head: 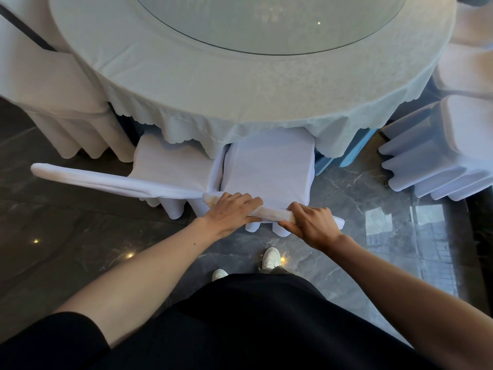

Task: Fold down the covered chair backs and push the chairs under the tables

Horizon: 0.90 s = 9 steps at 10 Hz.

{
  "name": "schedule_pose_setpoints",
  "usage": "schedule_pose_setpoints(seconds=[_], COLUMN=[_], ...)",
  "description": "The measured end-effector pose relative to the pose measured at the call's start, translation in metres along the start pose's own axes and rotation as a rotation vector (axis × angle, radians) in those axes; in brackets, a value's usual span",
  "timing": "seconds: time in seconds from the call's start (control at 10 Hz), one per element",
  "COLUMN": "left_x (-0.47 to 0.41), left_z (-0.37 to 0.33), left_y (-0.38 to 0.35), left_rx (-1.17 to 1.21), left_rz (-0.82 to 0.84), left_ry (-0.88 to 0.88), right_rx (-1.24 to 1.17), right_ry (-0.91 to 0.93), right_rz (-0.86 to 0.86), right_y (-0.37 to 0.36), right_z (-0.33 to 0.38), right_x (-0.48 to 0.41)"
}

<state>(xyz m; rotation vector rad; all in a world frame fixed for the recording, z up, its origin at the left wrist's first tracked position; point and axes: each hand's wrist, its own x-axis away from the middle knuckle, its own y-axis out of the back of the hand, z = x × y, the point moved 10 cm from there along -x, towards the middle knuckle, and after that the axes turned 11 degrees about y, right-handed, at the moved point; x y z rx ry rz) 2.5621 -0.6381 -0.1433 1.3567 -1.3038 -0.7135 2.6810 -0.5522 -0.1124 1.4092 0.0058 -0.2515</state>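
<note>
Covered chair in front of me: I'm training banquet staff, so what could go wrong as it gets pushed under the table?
1. Both the left hand and right hand grip the chair back top edge; fingers might get pinched if it folds.
2. The seat already meets the hanging tablecloth, which may bunch or drag.
3. The neighbouring chair touches it and could snag.

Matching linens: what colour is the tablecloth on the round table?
Pale mint green tablecloth, with a scalloped edge; head view.
</note>
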Motion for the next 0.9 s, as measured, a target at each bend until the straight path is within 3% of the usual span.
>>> schedule_pose_setpoints(seconds=[0.6, 0.9], left_x=[0.019, 0.056], left_z=[0.004, 0.064], left_y=[0.016, 0.047], left_rx=[0.168, 0.168], left_rz=[-0.064, -0.32], left_ry=[0.003, 0.142], right_rx=[-0.097, -0.143], right_ry=[-0.043, 0.063], right_rz=[-0.022, 0.068], right_y=[0.014, 0.007], right_z=[0.02, 0.075], right_x=[-0.003, -0.073])
